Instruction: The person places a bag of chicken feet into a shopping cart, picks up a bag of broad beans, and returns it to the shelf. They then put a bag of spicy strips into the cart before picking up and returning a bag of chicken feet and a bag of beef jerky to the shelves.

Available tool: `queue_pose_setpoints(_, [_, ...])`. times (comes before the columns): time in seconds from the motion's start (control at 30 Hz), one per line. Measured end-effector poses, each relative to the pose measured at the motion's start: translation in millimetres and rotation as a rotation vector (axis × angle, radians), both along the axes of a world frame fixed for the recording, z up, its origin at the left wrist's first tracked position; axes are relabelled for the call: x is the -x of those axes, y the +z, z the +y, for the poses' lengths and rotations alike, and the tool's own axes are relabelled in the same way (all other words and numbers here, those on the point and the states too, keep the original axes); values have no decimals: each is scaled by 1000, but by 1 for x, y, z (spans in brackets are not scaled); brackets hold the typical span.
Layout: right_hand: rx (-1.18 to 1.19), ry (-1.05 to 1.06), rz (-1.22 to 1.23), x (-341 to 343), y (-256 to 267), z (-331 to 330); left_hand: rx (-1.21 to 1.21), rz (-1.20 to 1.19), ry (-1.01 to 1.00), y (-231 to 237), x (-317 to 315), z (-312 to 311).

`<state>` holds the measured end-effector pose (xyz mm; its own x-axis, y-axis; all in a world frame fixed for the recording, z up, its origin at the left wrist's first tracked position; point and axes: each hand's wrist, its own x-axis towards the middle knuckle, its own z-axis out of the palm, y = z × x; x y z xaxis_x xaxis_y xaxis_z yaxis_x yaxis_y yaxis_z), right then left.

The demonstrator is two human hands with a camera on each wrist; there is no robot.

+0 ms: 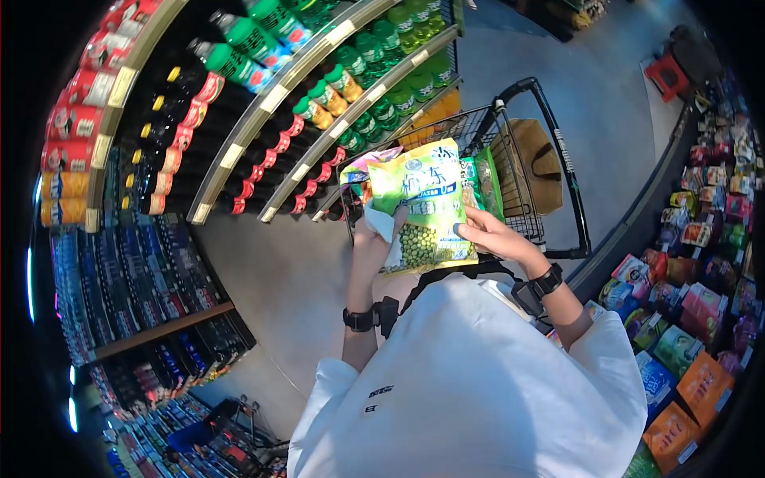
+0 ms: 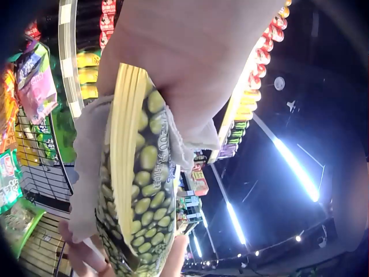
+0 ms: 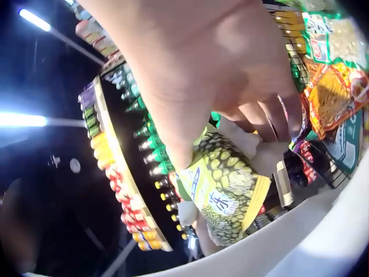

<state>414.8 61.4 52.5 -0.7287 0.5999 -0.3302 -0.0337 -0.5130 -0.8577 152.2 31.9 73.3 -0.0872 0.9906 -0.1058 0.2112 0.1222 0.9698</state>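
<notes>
A green and yellow plastic bag (image 1: 418, 199) printed with green beans or peas is held upright in front of the body. My right hand (image 1: 500, 237) grips its right edge, thumb on the printed front and fingers behind. On the other side my left hand (image 1: 371, 248) holds the bag's left edge, together with a crumpled white tissue or cloth (image 2: 89, 173). Seen from the left wrist, the bag's yellow sealed edge (image 2: 128, 127) faces the camera. The right wrist view shows the right fingers (image 3: 259, 118) behind the bag.
A black wire shopping cart (image 1: 518, 203) stands just ahead, with a brown paper bag (image 1: 538, 159) at its handle end and several packets, one orange (image 3: 334, 98), inside. Shelves of bottles (image 1: 247, 44) rise at the left. Packaged snacks (image 1: 701, 311) line the right side.
</notes>
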Motion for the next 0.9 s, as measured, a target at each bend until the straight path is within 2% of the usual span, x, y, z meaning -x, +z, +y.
queue_pose_setpoints(0.13, [-36, -148, -119, -15, -36, 2, 43, 220, 4, 12, -21, 16])
queue_pose_setpoints(0.17, [-36, -186, -147, -22, -38, 4, 116, 174, 102, 8, -21, 18])
queue_pose_setpoints(0.27, [-107, -345, -151, -41, -49, 5, 119, 53, 331, 2, -3, 30])
queue_pose_setpoints(0.3, [-35, -352, -188, -49, -49, 7, -45, 65, 318, -25, 17, 32])
queue_pose_setpoints(0.4, [9, -439, -203, -64, -59, 7, -10, -253, 157, -18, 12, 28])
queue_pose_setpoints(0.43, [33, -470, -216, -66, -50, 8, 300, 39, 26, -1, 3, 30])
queue_pose_setpoints(0.5, [11, -490, -226, -70, -41, 8, 256, 129, -184, 17, -20, 26])
queue_pose_setpoints(0.63, [-156, -456, -170, -78, -42, 9, 63, 330, -194, -42, -21, 18])
queue_pose_setpoints(0.73, [-124, -408, -19, -76, -28, 2, 284, 2, -119, -44, -34, 21])
queue_pose_setpoints(0.77, [-163, -355, -65, -77, -24, -2, 184, -29, -114, -39, -40, 18])
queue_pose_setpoints(0.8, [-251, -336, -81, -75, -23, -7, 174, 50, -136, -39, -37, 18])
queue_pose_setpoints(0.83, [-401, -354, -108, -73, -21, -18, 166, 16, -160, -38, -34, 22])
queue_pose_setpoints(0.87, [-314, -307, -44, -70, -25, -24, 159, -19, -184, -37, -32, 28])
queue_pose_setpoints(0.9, [-293, -235, -270, -73, -33, -35, 141, -50, -185, -22, -44, 30])
